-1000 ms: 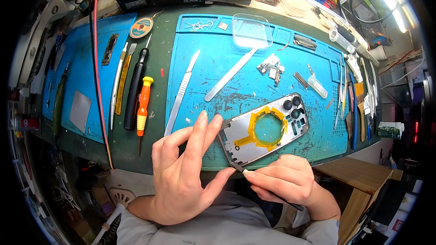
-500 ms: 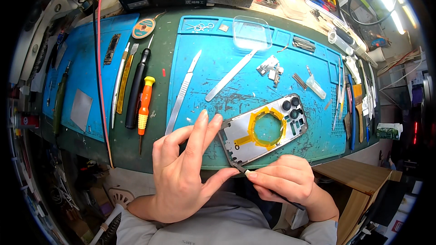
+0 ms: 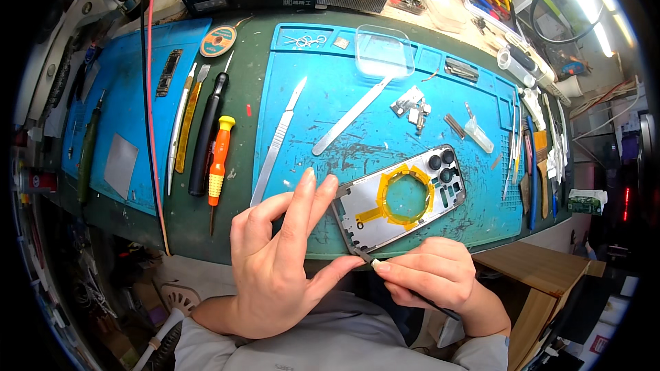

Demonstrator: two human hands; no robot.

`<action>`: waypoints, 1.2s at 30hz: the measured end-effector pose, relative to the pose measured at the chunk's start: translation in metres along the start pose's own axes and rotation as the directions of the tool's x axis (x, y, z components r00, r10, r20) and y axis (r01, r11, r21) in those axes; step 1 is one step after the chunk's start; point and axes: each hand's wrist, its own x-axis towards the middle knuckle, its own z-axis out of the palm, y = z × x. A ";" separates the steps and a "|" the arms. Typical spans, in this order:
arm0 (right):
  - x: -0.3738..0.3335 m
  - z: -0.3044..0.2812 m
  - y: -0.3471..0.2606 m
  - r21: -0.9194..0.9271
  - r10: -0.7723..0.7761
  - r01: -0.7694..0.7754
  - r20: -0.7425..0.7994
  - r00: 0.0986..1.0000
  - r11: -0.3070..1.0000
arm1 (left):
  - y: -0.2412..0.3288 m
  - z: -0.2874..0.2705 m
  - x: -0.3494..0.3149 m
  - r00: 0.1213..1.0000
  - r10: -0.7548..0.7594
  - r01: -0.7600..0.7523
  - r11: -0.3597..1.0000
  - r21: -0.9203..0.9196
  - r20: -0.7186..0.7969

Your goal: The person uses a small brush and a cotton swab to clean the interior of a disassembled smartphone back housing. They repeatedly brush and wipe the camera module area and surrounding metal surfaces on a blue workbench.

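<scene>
A phone frame (image 3: 371,199) lies slanted at the mat's near edge. Its back is bare metal, a ring of yellow tape surrounds the round opening, and camera lenses (image 3: 440,161) sit at the far right corner. My left hand (image 3: 282,254) spreads around its left end, fingers stretched out by the upper left corner, thumb by the lower left one. Whether the fingers press on it I cannot tell. Pinched in my right hand (image 3: 430,271) is a slim black tool (image 3: 430,304), its flat dark tip at the frame's lower left corner, close to my left thumb.
On the blue mat (image 3: 309,130) lie a scalpel (image 3: 278,141), a flat metal strip (image 3: 350,117), small metal parts (image 3: 412,106) and a clear box (image 3: 383,51). An orange screwdriver (image 3: 218,158) and other tools lie left. Cables (image 3: 152,130) cross there. A brush (image 3: 541,148) lies right.
The tool's tip has shifted very slightly at the frame's corner. Both hands keep nearly the same pose, and the whole view has moved a little.
</scene>
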 end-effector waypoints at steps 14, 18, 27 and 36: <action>0.002 -0.001 -0.001 -0.001 0.010 -0.010 0.009 1.000 1.000 | 0.001 0.002 0.000 1.000 -0.004 0.004 1.000 0.019 -0.014; 0.000 0.001 0.000 -0.007 0.005 -0.005 -0.005 1.000 1.000 | 0.000 0.003 0.000 1.000 0.000 0.000 1.000 0.017 -0.021; 0.003 0.000 -0.001 -0.001 0.020 -0.020 0.015 1.000 1.000 | 0.001 0.003 0.001 1.000 0.000 0.000 1.000 0.021 -0.023; 0.003 -0.002 -0.001 0.018 0.023 -0.023 0.016 1.000 1.000 | 0.000 0.004 0.001 0.999 0.008 -0.007 0.999 0.045 -0.032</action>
